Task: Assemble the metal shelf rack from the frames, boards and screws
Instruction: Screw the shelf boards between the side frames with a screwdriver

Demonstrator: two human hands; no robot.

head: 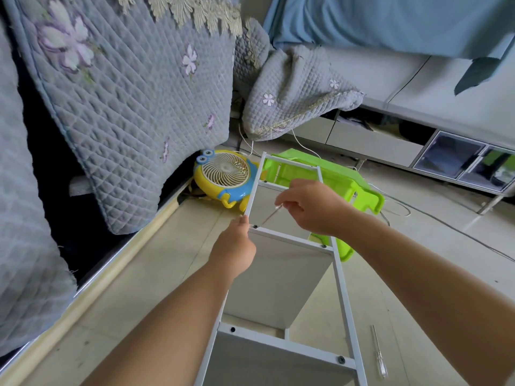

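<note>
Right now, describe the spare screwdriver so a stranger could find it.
Start at the white metal rack lying on the floor. Look just beyond its right-hand rail, near the picture's bottom edge. The spare screwdriver lies alone there, thin, with a clear handle, in nobody's hand.

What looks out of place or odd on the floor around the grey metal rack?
A bright green plastic stool lies tipped on its side behind the grey metal rack frame. A spare clear-handled screwdriver lies loose on the tile floor, where it could be stepped on.

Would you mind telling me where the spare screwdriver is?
In the head view the spare screwdriver lies on the floor at lower right, just right of the rack frame.
</note>
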